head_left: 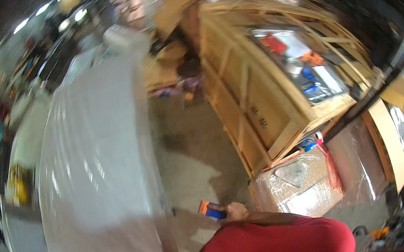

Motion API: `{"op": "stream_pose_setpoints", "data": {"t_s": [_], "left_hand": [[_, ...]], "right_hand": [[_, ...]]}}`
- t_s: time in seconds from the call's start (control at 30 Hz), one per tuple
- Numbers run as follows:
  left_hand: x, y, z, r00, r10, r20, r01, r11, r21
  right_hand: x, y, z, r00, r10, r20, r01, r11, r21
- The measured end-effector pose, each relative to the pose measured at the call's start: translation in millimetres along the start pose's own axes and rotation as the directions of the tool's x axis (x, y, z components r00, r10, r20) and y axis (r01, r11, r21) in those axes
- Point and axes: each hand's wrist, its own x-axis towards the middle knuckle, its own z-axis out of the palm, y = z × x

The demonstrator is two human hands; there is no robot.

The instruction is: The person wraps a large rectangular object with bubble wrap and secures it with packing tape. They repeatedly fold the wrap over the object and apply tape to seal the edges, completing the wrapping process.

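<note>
The red sleeve hides most of the hand gripping a blurred orange-blue tool.

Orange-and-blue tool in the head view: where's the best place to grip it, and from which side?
Probably the blue end of the orange-and-blue tool, coming from the right: that end lies against the person's hand, while the orange end sticks out free toward the upper left. Blur hides the finger wrap and the tool's exact shape, so this is tentative.
</note>
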Motion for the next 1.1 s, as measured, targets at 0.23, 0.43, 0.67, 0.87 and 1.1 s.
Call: {"op": "stream_pose_setpoints", "data": {"t_s": [0.23, 0.43, 0.67, 0.87, 1.1], "left_hand": [[68.5, 94.3, 98.5, 0.992, -0.064, 0.11, 0.054, 0.994, 0.091], [127.1, 149.2, 156.1, 0.974, -0.066, 0.215, 0.058, 0.997, 0.045], [254.3, 275.0, 257.7, 0.82, 0.333, 0.465, -0.571, 0.434, 0.697], [303.3, 443.1, 383.9, 0.914, 0.183, 0.362, -0.36, 0.78, 0.512], [335.2, 600.6, 480.2, 0.772, 0.432, 0.466, -0.625, 0.65, 0.432]], "right_hand": [[69.5, 23.7, -90.8, 0.969, -0.187, -0.16, 0.197, 0.979, 0.048], [177.2, 42.0, -177.9, 0.957, -0.192, -0.216, 0.225, 0.964, 0.141], [341.6, 52.7, -359.9, 0.756, -0.122, -0.643, 0.292, 0.942, 0.164], [430.6, 51.6, -462.2, 0.81, -0.034, -0.586, 0.209, 0.949, 0.234], [587.1, 52.4, -504.0, 0.829, -0.294, -0.475, 0.375, 0.923, 0.083]]}}
